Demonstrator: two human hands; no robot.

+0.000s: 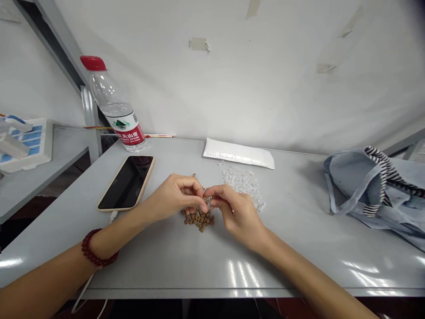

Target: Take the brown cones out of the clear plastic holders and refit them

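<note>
The label [130, 134] on the red-capped water bottle [114, 102] is showing white Chinese characters on red, reading 农夫山泉, with the first one partly turning away around the curve. Beneath them, smaller capitals are spelling "NGFU SPRING", their start also curving out of sight; a finer line below is staying too small to read. Above, a green, peak-shaped logo [121, 124] is standing out on white. Faint marks on the dark phone [126, 184] screen are showing too dimly to make out.

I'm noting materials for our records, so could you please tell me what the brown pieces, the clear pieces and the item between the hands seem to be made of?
Brown pieces: possibly wood, fairly matte; their dull colour leaves it open.
Clear pieces: probably glossy plastic, see-through with bright glints, though possibly glass.
Held item: perhaps metal, greyish with slight shine; too small to be sure.
</note>
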